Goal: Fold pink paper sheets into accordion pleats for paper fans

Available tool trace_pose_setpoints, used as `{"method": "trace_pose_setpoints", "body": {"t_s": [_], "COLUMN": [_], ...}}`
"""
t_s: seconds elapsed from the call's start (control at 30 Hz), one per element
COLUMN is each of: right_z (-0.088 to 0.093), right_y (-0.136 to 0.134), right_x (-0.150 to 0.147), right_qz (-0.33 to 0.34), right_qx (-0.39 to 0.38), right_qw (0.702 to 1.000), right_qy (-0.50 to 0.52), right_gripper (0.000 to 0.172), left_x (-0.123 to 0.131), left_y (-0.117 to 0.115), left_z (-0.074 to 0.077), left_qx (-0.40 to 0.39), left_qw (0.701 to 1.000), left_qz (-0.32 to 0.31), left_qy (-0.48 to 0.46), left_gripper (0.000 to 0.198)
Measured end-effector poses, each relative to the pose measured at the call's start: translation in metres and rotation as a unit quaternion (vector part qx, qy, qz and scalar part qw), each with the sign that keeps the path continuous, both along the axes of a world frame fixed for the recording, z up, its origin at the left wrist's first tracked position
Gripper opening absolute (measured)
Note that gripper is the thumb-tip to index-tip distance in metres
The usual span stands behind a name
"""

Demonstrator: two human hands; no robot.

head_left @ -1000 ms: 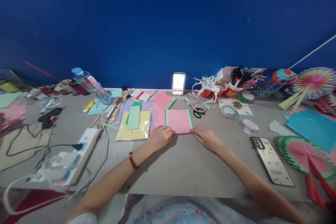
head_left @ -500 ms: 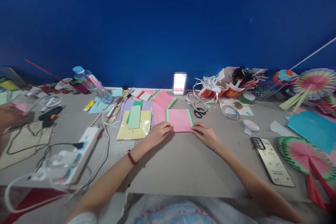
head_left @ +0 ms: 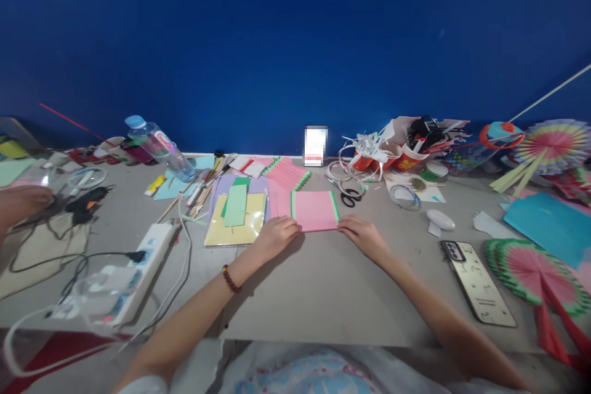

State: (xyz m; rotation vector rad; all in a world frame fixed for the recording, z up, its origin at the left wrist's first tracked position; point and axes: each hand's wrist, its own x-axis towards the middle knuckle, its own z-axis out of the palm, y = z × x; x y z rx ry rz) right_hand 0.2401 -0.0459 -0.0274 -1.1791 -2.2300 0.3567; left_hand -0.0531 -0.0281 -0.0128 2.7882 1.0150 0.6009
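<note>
A pink paper sheet with green side strips (head_left: 314, 210) lies flat on the grey table (head_left: 318, 283). My left hand (head_left: 274, 236) has its fingers curled onto the sheet's near left corner. My right hand (head_left: 362, 235) pinches the near right corner. Both hands press the sheet's near edge. A beaded bracelet sits on my left wrist.
Left of the sheet lie yellow and green papers (head_left: 236, 218), a power strip with cables (head_left: 138, 261), a glue gun (head_left: 85, 204) and a water bottle (head_left: 159, 146). Another person's hand (head_left: 21, 203) is at far left. Scissors (head_left: 348, 197), cups (head_left: 397, 159), a phone (head_left: 478, 283) and paper fans (head_left: 530, 268) are to the right.
Both my hands have stayed on the sheet's near edge, shifted slightly away from me. Another person's hand has come in at the far left near the glue gun.
</note>
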Motion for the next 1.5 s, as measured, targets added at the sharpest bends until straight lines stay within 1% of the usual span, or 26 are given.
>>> {"method": "trace_pose_setpoints", "body": {"t_s": [0.23, 0.57, 0.73, 0.8, 0.87, 1.07, 1.27, 1.4, 1.5], "right_z": [-0.004, -0.004, -0.003, -0.004, -0.005, -0.008, -0.012, -0.007, -0.001], "right_y": [-0.005, -0.013, -0.016, -0.016, -0.017, -0.019, -0.023, -0.026, -0.029], "right_x": [0.000, -0.004, -0.005, -0.005, -0.005, -0.007, -0.010, -0.014, -0.016], "right_qz": [-0.023, -0.032, -0.034, -0.034, -0.037, -0.046, -0.063, -0.069, -0.061], "right_qx": [0.038, 0.050, 0.053, 0.057, 0.063, 0.071, 0.116, 0.128, 0.132], "right_qw": [0.999, 0.996, 0.993, 0.992, 0.991, 0.989, 0.981, 0.977, 0.969], "right_qy": [-0.031, -0.068, -0.101, -0.111, -0.114, -0.122, -0.142, -0.156, -0.200], "right_gripper": [0.021, 0.019, 0.022, 0.021, 0.021, 0.022, 0.025, 0.026, 0.024], "left_x": [0.000, -0.002, 0.001, 0.002, 0.002, 0.003, 0.004, 0.007, 0.011], "left_y": [-0.002, -0.007, -0.010, -0.011, -0.012, -0.014, -0.019, -0.026, -0.033], "left_z": [0.003, 0.004, 0.006, 0.005, 0.004, -0.004, -0.012, -0.011, -0.008], "left_qx": [-0.014, -0.041, -0.075, -0.078, -0.066, 0.008, 0.023, 0.034, 0.048], "left_qw": [1.000, 0.999, 0.993, 0.991, 0.993, 0.996, 0.995, 0.993, 0.989], "left_qz": [0.004, 0.035, 0.094, 0.103, 0.100, 0.079, 0.074, 0.075, 0.083], "left_qy": [0.007, 0.002, -0.017, -0.016, -0.012, 0.028, 0.057, 0.084, 0.115], "left_gripper": [0.023, 0.021, 0.016, 0.016, 0.018, 0.019, 0.018, 0.020, 0.020]}}
